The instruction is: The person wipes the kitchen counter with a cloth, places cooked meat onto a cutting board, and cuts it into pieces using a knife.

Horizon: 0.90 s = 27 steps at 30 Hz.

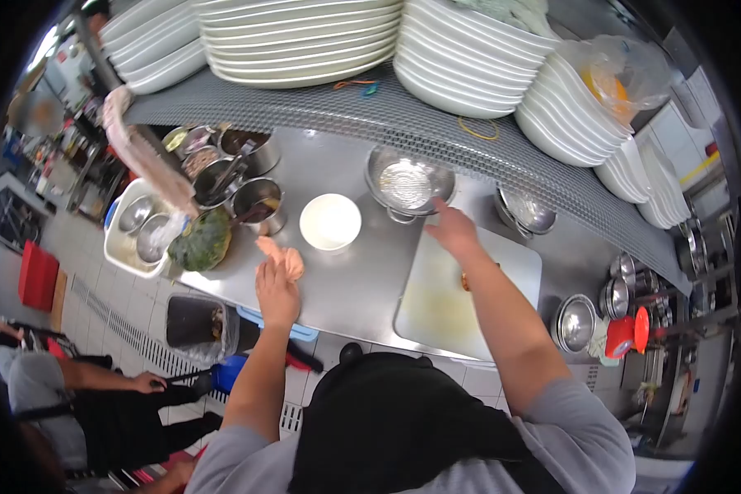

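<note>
L hand [278, 292] on steel counter [358, 292], L of ctr, fingers bent over bunched orange cloth [291, 259]; cloth sticks out past fingertips. Palm side hidden, so can't say if it's gripped or just pressed down. R hand [454, 229] reaches fwd to near rim of metal colander [407, 183], index finger out straight, other fingers curled in; fingertip at rim, but can't make out whether it pinches the metal or only touches.

Colander is at back of counter, under the shelf [321, 111], loop handle twd the person. White bowl [331, 222] sits btwn cloth and colander, apart from both hands, pale inside. Cutting board [432, 300] at R, under R forearm; small reddish food bit [467, 281] on it, partly hidden by arm. Metal bowls [528, 210] just behind board; more bowls [576, 323] on its R.

L side: green pumpkin [202, 240] near the cloth, metal pots [257, 206] w/ utensils behind it, white tub [125, 257] w/ metal bowls at counter's L end. Shelf holds stacks of white plates [300, 45] plus a clear plastic bag [622, 78]. Lined bin [198, 325] on floor, L. Co-worker's hand [148, 383] lower L, on a dark handle.
</note>
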Each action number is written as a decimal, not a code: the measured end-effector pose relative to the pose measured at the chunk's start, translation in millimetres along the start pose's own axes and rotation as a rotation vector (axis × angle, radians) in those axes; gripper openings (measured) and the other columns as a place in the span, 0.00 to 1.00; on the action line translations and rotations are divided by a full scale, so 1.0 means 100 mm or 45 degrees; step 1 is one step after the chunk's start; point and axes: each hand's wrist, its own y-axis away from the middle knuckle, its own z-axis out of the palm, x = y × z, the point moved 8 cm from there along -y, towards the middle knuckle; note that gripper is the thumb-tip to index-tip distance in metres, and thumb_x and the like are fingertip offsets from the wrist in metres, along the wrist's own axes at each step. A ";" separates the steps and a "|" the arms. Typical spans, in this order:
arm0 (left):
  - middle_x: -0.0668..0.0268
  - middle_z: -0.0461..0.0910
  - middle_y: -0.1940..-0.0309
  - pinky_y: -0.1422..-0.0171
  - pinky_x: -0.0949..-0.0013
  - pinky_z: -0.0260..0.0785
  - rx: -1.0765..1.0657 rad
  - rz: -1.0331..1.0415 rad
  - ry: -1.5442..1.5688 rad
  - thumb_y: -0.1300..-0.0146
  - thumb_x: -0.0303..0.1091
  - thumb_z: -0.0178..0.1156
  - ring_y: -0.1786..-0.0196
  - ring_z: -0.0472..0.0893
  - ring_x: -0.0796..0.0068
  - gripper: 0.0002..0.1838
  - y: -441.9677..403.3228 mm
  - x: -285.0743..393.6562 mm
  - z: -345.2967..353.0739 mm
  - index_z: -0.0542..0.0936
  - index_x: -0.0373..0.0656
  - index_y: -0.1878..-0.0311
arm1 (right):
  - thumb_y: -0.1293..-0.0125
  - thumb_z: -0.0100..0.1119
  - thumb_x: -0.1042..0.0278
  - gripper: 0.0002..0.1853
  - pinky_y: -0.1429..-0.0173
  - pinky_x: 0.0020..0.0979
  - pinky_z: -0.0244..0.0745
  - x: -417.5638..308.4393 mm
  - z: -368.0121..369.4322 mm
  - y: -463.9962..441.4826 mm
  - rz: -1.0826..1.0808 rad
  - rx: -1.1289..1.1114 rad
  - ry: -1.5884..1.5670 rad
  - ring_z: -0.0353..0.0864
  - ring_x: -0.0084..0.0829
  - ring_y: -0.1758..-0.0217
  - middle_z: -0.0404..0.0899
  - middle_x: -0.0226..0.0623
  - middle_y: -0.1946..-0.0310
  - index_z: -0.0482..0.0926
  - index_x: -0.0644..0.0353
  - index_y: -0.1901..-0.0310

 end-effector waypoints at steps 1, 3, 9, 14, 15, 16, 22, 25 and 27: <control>0.49 0.70 0.32 0.23 0.45 0.57 -0.006 -0.032 0.016 0.41 0.26 0.60 0.30 0.67 0.42 0.30 0.00 0.01 -0.01 0.73 0.44 0.33 | 0.37 0.68 0.56 0.30 0.43 0.47 0.77 -0.05 0.11 -0.05 0.011 -0.074 -0.006 0.82 0.49 0.47 0.84 0.45 0.51 0.70 0.52 0.35; 0.48 0.70 0.32 0.23 0.45 0.57 -0.029 -0.028 0.055 0.41 0.25 0.59 0.30 0.67 0.42 0.31 0.07 0.10 -0.02 0.72 0.42 0.31 | 0.38 0.69 0.58 0.28 0.44 0.47 0.77 -0.04 0.33 -0.14 0.043 0.029 -0.188 0.82 0.49 0.47 0.83 0.46 0.51 0.72 0.54 0.39; 0.45 0.70 0.34 0.23 0.42 0.55 -0.257 0.285 0.213 0.37 0.28 0.57 0.30 0.68 0.41 0.29 0.67 0.77 -0.03 0.70 0.39 0.30 | 0.42 0.73 0.64 0.17 0.49 0.46 0.78 0.03 0.27 -0.40 0.078 0.329 -0.517 0.83 0.51 0.53 0.85 0.48 0.59 0.80 0.60 0.55; 0.49 0.66 0.30 0.22 0.46 0.54 -0.544 0.664 0.283 0.34 0.30 0.54 0.27 0.64 0.47 0.26 0.67 1.81 0.28 0.72 0.41 0.32 | 0.42 0.71 0.67 0.17 0.54 0.36 0.78 0.29 -0.64 -0.06 0.021 0.377 -0.568 0.85 0.39 0.61 0.86 0.46 0.64 0.80 0.63 0.53; 0.50 0.65 0.29 0.22 0.46 0.54 -0.525 0.690 0.266 0.34 0.29 0.54 0.26 0.63 0.48 0.26 0.61 1.89 0.44 0.72 0.41 0.32 | 0.42 0.72 0.67 0.17 0.56 0.35 0.77 0.43 -0.76 0.06 0.050 0.359 -0.584 0.84 0.36 0.63 0.86 0.44 0.66 0.80 0.63 0.53; 0.50 0.65 0.29 0.22 0.46 0.54 -0.531 0.696 0.251 0.34 0.29 0.54 0.26 0.63 0.48 0.26 0.53 1.98 0.57 0.72 0.41 0.32 | 0.43 0.72 0.68 0.17 0.57 0.34 0.77 0.54 -0.91 0.26 0.042 0.379 -0.567 0.83 0.33 0.64 0.85 0.43 0.68 0.80 0.64 0.54; 0.54 0.67 0.30 0.24 0.50 0.57 -0.351 0.542 0.137 0.34 0.29 0.53 0.29 0.66 0.50 0.24 -0.39 2.29 1.25 0.73 0.41 0.34 | 0.52 0.74 0.81 0.18 0.62 0.32 0.74 1.36 -1.13 1.80 0.095 0.586 -0.472 0.81 0.30 0.66 0.82 0.40 0.69 0.77 0.65 0.60; 0.52 0.71 0.35 0.26 0.50 0.59 -0.386 0.407 0.131 0.34 0.28 0.52 0.33 0.69 0.48 0.20 -1.02 2.50 1.66 0.76 0.41 0.39 | 0.56 0.71 0.84 0.18 0.60 0.31 0.75 1.71 -1.09 2.70 0.231 0.640 -0.510 0.82 0.32 0.65 0.82 0.41 0.69 0.78 0.65 0.61; 0.51 0.74 0.37 0.27 0.49 0.60 -0.530 0.585 0.101 0.32 0.31 0.50 0.33 0.70 0.47 0.18 -1.49 2.83 2.01 0.78 0.43 0.41 | 0.57 0.71 0.83 0.18 0.59 0.30 0.74 1.85 -1.04 3.21 0.186 0.656 -0.443 0.82 0.34 0.64 0.81 0.40 0.69 0.78 0.64 0.62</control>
